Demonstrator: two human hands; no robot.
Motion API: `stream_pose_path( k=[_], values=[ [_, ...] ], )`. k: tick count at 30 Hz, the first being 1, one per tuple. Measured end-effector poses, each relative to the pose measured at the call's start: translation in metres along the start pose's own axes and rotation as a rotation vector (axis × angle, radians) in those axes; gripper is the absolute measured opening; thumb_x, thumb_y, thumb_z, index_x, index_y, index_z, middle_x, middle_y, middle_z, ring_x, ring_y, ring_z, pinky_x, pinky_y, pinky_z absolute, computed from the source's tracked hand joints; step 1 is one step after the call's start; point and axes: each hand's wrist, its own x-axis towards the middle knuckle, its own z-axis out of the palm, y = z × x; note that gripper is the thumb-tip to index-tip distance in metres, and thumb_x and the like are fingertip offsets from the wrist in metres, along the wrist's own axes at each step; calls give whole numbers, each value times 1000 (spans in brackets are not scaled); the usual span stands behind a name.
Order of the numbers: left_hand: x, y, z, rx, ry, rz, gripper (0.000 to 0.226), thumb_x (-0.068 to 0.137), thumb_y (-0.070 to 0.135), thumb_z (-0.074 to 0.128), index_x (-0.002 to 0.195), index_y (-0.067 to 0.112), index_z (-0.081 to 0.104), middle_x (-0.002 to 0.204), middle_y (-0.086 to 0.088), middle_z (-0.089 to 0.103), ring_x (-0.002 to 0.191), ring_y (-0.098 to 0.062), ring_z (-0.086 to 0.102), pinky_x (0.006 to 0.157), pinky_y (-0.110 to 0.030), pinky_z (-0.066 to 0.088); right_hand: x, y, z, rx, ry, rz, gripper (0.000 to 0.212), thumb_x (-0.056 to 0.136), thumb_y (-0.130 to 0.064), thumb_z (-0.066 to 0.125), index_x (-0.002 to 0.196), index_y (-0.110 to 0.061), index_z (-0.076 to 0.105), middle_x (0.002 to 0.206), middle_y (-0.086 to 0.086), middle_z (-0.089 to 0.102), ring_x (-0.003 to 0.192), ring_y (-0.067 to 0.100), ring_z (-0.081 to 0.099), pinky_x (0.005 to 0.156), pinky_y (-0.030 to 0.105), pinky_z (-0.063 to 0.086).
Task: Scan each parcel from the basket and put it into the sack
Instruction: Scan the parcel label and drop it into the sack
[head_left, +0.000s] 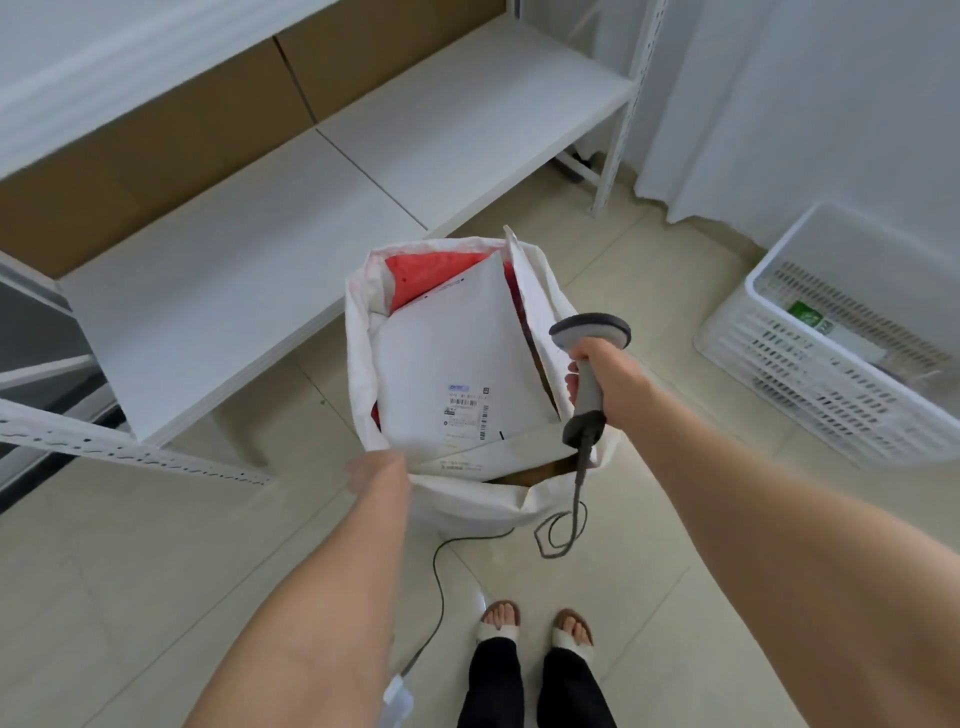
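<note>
White sack (362, 364): left hand (375, 467) at rim, right hand (602, 366) grips scanner (590, 331).

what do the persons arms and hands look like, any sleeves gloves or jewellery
The left forearm and right forearm are bare, with no sleeves in view, no gloves and no watch or bracelet at either wrist. The right hand shows no ring on its visible part. The left hand is motion-blurred, so its fingers cannot be checked.

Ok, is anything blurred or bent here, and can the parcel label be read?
Head view: the left hand at the sack rim is motion-blurred; shelf edges bow from the wide lens; the label on the white parcel is too soft to read.
</note>
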Motion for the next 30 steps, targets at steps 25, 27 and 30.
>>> stream_pose_path(
  k=[25, 27, 30],
  values=[
    [-31, -1, -15, -47, 101, 291, 36, 98, 6, 38, 132, -3, 49, 133, -22, 52, 123, -37, 50, 99, -40, 41, 1, 51, 11, -50, -47, -95, 15, 86, -11, 63, 83, -14, 49, 92, 6, 54, 89, 23, 54, 94, 42, 49],
    [-28, 9, -31, -33, 129, 265, 35, 98, 8, 41, 130, -3, 52, 131, -22, 54, 119, -36, 53, 97, -41, 45, -13, 37, 25, -60, -42, -138, 12, 88, -11, 62, 84, -13, 51, 92, 6, 52, 77, 18, 51, 91, 37, 49],
    [-21, -2, -36, -45, -8, 110, 36, 99, 7, 40, 131, -4, 48, 124, -23, 55, 112, -39, 57, 82, -43, 53, -19, 43, 32, -180, -37, -74, 15, 92, -14, 60, 99, -11, 48, 103, 12, 54, 90, 26, 54, 88, 34, 49]
  ],
)
